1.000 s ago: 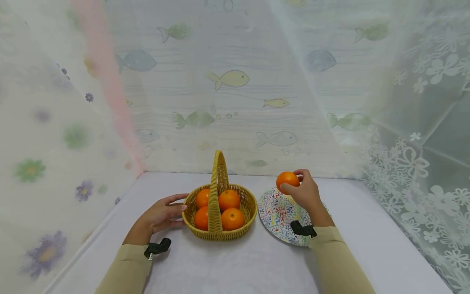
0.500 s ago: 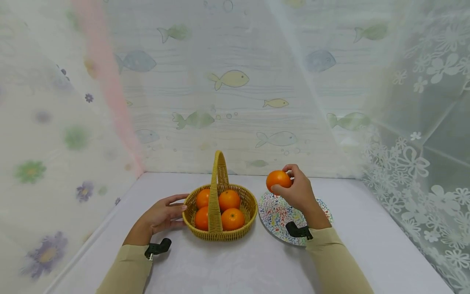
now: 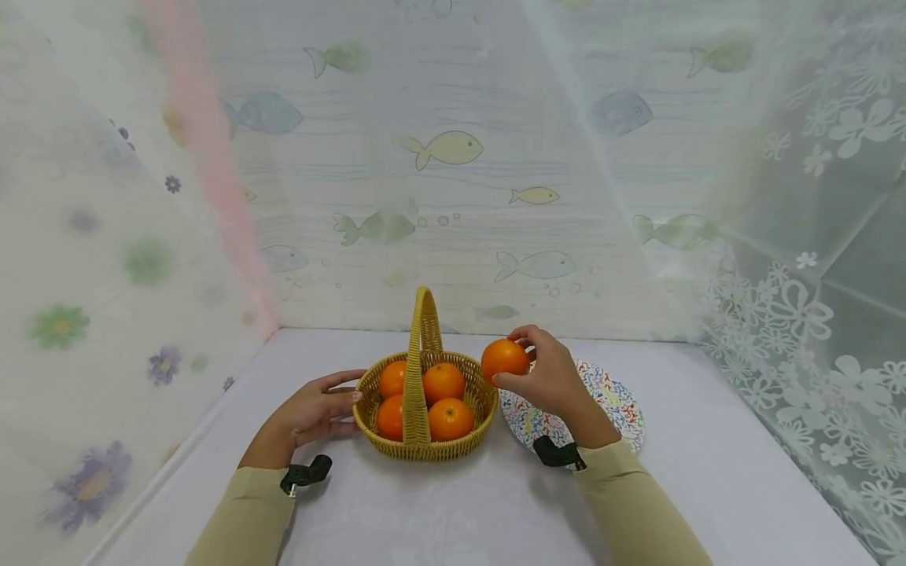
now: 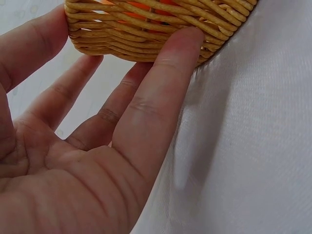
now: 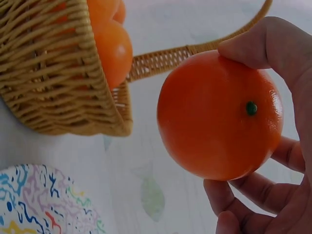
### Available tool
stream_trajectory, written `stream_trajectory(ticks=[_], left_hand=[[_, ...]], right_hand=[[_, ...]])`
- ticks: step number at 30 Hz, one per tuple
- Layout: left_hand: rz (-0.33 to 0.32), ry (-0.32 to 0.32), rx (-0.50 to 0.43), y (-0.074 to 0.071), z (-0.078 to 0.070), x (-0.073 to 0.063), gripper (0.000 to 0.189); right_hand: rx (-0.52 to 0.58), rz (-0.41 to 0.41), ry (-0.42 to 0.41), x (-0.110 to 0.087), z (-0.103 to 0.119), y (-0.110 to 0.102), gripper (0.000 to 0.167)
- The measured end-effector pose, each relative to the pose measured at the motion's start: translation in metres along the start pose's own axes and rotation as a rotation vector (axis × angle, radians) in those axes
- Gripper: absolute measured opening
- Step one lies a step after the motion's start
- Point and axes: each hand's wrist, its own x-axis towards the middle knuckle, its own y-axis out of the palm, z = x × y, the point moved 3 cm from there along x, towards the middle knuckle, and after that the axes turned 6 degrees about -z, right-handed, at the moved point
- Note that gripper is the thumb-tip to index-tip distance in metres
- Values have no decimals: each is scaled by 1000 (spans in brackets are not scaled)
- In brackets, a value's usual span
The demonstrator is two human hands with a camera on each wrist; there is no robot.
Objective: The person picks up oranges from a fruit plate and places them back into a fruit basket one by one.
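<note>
My right hand (image 3: 555,384) grips an orange (image 3: 505,362) between thumb and fingers, raised beside the right rim of a yellow wicker basket (image 3: 453,451). Up close in the right wrist view, the held orange (image 5: 214,117) shows a small green stem spot. Several more oranges (image 3: 451,419) lie inside the basket, partly hidden by its tall arched handle (image 3: 415,377). With fairly straight fingers, my left hand (image 3: 320,410) touches the basket's left side. In the left wrist view its thumb (image 4: 156,97) rests along the woven wall (image 4: 146,31).
A round plate (image 3: 614,397) with a multicoloured squiggle pattern lies right of the basket, partly under my right forearm. White cloth (image 3: 439,511) covers the table. A fish-print curtain (image 3: 453,259) hangs behind, and sheer floral curtains (image 3: 800,377) flank the sides.
My right hand has carried the orange leftward from above the plate to the basket's right rim. My left hand and the basket have stayed in place.
</note>
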Motion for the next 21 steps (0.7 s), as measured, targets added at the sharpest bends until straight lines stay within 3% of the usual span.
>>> stream_trajectory(ticks=[13,21], left_hand=[[7,13,-6,2,-1,1,62],[13,13,-1,-1,3,3,62]], right_hand=[[-64,59,-71,-3,8,13,53],[-45,92,-96,-5,8,22,55]])
